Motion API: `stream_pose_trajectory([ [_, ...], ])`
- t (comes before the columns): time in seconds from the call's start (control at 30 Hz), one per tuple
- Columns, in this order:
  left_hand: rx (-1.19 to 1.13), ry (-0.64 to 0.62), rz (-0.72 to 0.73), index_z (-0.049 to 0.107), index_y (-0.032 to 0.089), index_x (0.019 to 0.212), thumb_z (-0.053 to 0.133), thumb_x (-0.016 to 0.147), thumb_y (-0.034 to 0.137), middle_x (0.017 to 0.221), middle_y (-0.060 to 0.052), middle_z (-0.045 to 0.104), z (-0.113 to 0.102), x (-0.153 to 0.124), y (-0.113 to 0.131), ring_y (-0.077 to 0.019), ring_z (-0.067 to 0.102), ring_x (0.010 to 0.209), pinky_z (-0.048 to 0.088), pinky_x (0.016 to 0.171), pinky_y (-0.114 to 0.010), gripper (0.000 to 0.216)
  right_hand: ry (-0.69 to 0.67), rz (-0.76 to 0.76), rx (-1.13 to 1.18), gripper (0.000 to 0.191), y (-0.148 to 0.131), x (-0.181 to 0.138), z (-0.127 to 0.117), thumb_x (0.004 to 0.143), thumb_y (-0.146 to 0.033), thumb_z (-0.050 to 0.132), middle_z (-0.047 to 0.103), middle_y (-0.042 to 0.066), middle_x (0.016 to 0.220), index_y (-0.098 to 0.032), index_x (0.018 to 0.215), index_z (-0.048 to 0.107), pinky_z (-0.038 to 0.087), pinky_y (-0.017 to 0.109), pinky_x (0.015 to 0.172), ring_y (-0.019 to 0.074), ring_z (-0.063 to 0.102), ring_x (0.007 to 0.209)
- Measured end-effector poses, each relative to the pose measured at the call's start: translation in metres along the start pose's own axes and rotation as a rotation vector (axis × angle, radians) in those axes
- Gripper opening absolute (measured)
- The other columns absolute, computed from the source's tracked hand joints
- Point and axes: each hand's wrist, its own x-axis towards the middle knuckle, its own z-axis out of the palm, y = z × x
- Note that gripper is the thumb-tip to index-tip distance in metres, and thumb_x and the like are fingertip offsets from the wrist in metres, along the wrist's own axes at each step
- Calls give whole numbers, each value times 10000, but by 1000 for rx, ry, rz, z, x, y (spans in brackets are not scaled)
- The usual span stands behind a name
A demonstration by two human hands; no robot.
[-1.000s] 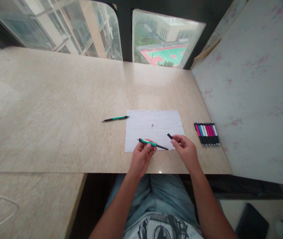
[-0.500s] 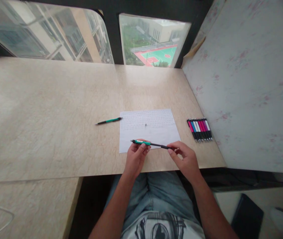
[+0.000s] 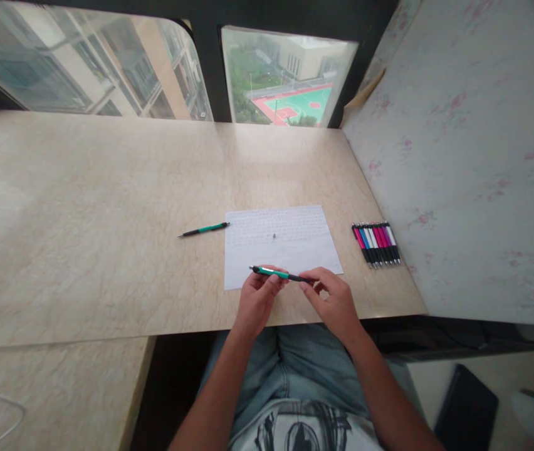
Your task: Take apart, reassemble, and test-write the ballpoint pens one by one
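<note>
and the left hand [image 3: 254, 302] has the green pen [image 3: 274, 272] pinched in its fingers, while the right hand [image 3: 333, 299] closes narrowly around its black grip [image 3: 298, 278]. the grip looks to be on, perhaps fully seated; what's left, it seems, is the small loose piece [image 3: 274, 236], lying beyond the fingertips on the paper [image 3: 246, 254]. a second ago the grip was off, apart in the right fingers; half a second ago those fingers were farther out. now they're near the left ones!
</note>
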Motion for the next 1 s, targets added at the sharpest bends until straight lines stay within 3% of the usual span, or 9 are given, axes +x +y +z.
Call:
stream_pose_trajectory([
  [0.17,6,0,-10,716,160,902,781,762,229,857,-45,727,0,-1,0,-120,655,777,498,777,-249,169,-52,33,-23,341,-4,2,-2,974,-344,476,624,18,657,-192,709,626,451,277,608,148,581,624],
  [0.37,-36,23,-21,707,166,905,806,729,225,881,-52,737,2,0,2,-125,661,786,503,799,-261,210,1,59,15,214,-7,3,3,891,-311,594,709,67,925,-186,1056,643,502,261,611,170,647,746],
  [0.5,-51,19,-20,707,167,921,792,746,217,899,-57,737,1,0,2,-124,663,801,504,790,-250,201,-22,-2,-24,122,-9,4,5,865,-230,587,696,46,868,-200,966,648,509,260,598,147,611,664],
  [0.63,-78,38,4,711,170,904,794,747,217,886,-49,736,0,0,2,-119,665,812,508,805,-246,185,-98,-42,-2,285,3,8,0,851,-208,590,693,51,943,-212,1135,612,517,254,595,151,630,726],
  [0.73,-98,53,0,711,173,894,800,743,230,884,-43,735,0,0,2,-117,666,821,512,810,-245,184,-111,-27,-27,419,22,23,-1,849,-183,559,688,54,964,-210,1267,541,517,255,580,157,639,751],
  [0.87,-103,56,-6,709,168,894,806,735,230,885,-43,735,0,0,2,-116,665,817,513,811,-250,197,-41,-41,-238,253,36,62,11,872,-195,541,693,73,926,-191,1097,658,525,302,650,164,624,718],
  [1.0,-89,61,-4,703,160,892,811,726,228,889,-50,733,0,0,2,-118,664,791,515,805,-259,210,-68,-48,-298,248,24,99,36,918,-294,590,676,100,1049,-181,1126,662,545,364,794,192,648,850],
])
